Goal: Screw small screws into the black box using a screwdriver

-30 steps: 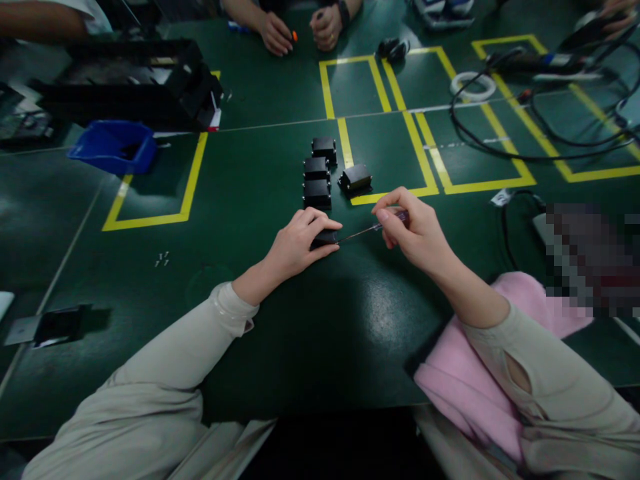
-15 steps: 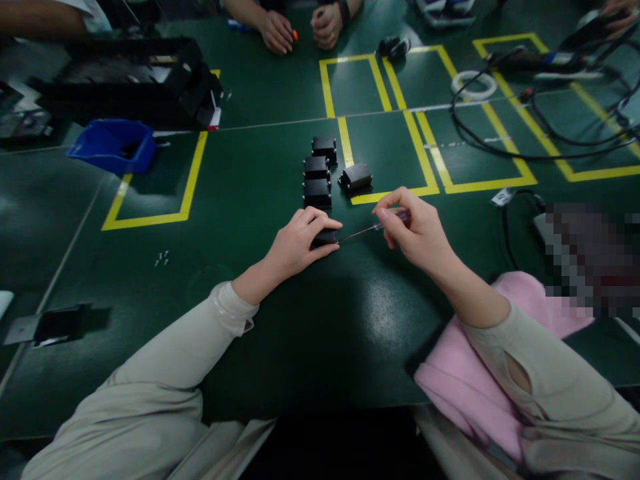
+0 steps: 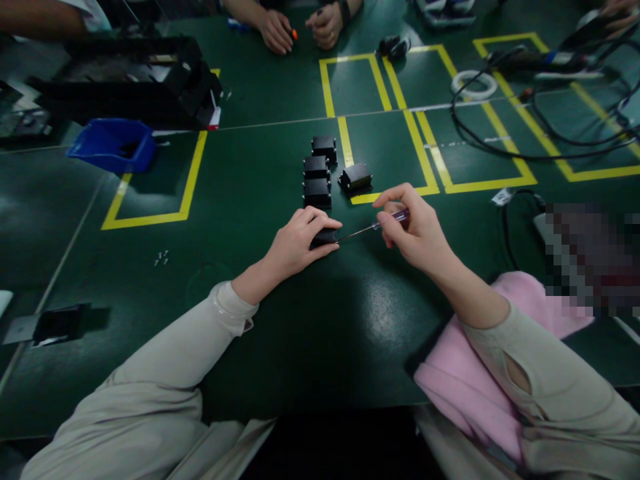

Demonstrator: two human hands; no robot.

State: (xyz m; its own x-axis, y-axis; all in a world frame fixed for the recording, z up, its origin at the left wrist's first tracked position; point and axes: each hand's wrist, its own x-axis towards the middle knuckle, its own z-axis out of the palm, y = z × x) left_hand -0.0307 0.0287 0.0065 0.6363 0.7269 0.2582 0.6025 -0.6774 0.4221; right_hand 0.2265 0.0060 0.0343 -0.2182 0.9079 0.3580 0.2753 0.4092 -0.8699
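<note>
My left hand (image 3: 299,241) is closed around a small black box (image 3: 326,236) that rests on the green table (image 3: 280,313). My right hand (image 3: 414,228) pinches a thin screwdriver (image 3: 376,227) with a clear purple handle. Its metal tip points left and touches the box's right side. Just beyond my hands, three matching black boxes (image 3: 317,175) stand in a row. A fourth black box (image 3: 355,178) sits to their right on a yellow line.
A blue bin (image 3: 114,145) and a black rack (image 3: 135,77) stand at the far left. Cables (image 3: 505,143) and a tape roll (image 3: 473,85) lie at the far right. Another person's hands (image 3: 300,28) rest at the table's far edge. Small screws (image 3: 161,258) lie to the left. A pink cloth (image 3: 475,380) is under my right forearm.
My right index finger has lifted slightly off the screwdriver handle. My left hand and the box have not moved.
</note>
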